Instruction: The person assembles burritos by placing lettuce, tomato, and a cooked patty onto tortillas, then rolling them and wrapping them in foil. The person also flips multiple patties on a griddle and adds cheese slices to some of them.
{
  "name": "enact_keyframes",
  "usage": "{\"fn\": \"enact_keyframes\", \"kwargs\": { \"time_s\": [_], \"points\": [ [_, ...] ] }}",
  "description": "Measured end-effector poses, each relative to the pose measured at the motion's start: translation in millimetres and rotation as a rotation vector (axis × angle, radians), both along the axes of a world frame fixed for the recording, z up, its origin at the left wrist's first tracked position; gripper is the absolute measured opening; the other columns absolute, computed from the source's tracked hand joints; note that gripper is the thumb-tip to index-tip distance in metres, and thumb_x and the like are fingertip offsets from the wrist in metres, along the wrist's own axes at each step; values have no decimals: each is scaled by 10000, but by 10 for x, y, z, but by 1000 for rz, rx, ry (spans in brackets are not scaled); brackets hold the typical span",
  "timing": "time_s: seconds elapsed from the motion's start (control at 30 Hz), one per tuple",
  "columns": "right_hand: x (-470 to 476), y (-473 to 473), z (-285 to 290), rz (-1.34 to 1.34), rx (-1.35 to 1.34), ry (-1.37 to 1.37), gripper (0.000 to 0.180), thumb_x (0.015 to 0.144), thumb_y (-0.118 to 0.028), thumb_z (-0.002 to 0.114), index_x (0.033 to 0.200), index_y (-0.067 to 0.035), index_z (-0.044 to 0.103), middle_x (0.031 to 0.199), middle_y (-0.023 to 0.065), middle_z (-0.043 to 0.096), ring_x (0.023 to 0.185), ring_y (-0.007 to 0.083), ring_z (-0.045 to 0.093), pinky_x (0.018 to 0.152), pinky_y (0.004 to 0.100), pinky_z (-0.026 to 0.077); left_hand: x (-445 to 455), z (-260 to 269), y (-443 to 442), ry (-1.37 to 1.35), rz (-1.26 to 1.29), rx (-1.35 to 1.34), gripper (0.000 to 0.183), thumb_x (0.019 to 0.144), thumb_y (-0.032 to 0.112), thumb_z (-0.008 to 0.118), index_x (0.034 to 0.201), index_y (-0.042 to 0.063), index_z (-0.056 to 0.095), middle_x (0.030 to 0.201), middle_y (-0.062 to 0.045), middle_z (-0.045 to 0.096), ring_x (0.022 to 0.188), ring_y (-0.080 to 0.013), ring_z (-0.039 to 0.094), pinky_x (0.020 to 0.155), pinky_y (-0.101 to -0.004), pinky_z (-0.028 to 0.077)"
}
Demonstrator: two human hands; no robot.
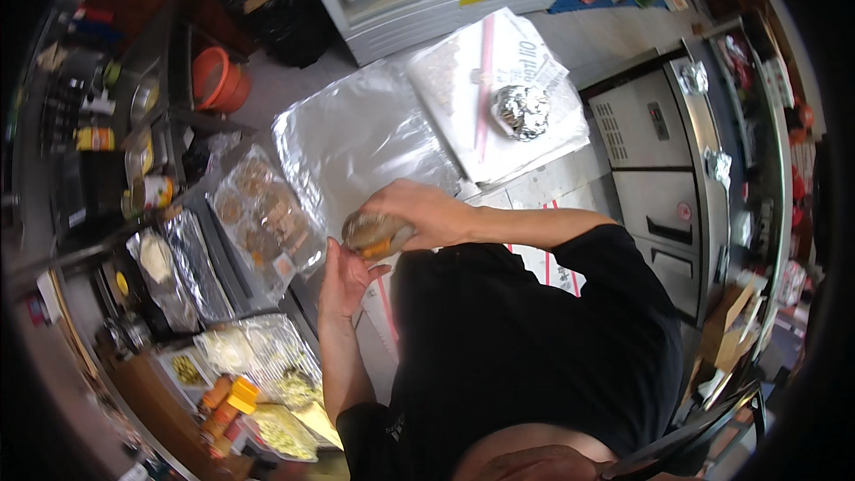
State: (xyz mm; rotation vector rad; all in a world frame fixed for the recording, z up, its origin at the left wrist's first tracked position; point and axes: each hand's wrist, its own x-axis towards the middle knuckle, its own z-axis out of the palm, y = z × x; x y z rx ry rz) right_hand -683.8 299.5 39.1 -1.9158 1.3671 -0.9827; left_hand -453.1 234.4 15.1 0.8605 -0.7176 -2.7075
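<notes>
My right hand [427, 214] grips a burger [375, 235] in a brown bun, with an orange layer showing at its lower edge. Beside it is my left hand [347, 277], palm up with the fingers apart. Its fingertips come close to the burger, and I cannot tell whether they touch it. Beyond both hands, a sheet of aluminium foil [361, 133] lies spread on the worktop. A clear plastic bag of brown buns or patties [267, 214] lies left of the foil.
Right of the foil, a foil-wrapped bundle [524, 112] sits on a stack of white printed paper [461, 93]. Trays of shredded vegetables [280, 431] and orange-capped sauce bottles [224, 407] stand at lower left. An orange bucket [220, 80] and a steel refrigerated counter [641, 127] flank the area.
</notes>
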Motion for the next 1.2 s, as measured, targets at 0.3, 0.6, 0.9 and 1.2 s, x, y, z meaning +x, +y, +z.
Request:
{"fn": "enact_keyframes", "kwargs": {
  "time_s": [0.3,0.6,0.9,1.2],
  "points": [
    [-776,1189,-50,-739,461,-1389,649,820,-193,698,1347,9,378,1257,113,527,1153,213,517,997,345,408,-2037,-460,-338,-288,-231,-822,471,828,168,700,1225,28,488,1110,-100,558,919,-156,572,764,-282,487],
    [-1261,2587,-246,-1089,281,-1707,598,841,-251,679,1318,6,424,1250,109,525,1155,207,509,975,345,427,-3634,-1009,-19,-290,-552,-929,677,720,202,811,1238,-15,433,1112,-115,601,989,-192,589,845,-300,487],
    [-2318,3529,-462,-985,314,-1623,580,838,-240,685,1306,3,442,1240,103,541,1143,194,522,972,326,431,-3900,-618,242,-440,-621,-623,502,837,185,689,1256,-1,483,1139,-78,609,1012,-182,600,874,-323,498],
    [-2939,4280,-673,-1029,238,-1600,587,838,-241,680,1305,15,433,1234,110,549,1137,195,535,979,335,426,-4082,-455,716,-590,-487,-729,644,745,80,755,1282,-34,417,1138,-143,589,1011,-233,606,821,-355,537]
  ]
}}
